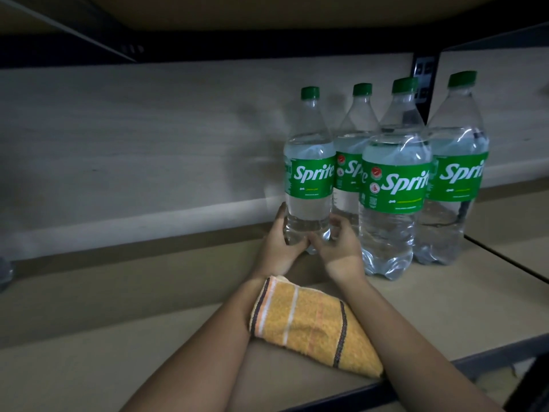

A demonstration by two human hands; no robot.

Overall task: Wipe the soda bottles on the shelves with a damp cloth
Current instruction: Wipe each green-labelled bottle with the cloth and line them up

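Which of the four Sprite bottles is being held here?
The leftmost bottle: the left hand and right hand grip its base. The other three stand untouched to its right.

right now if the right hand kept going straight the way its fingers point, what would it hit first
The right hand already grips the base of the leftmost Sprite bottle, so it meets that first. Beyond it, probably the bottle behind, though depth is unclear.

Left of the leftmost bottle [309, 173] the shelf [118, 292] lies open — three more bottles [395, 185] crowd the right, the cloth [312, 325] fronts them.
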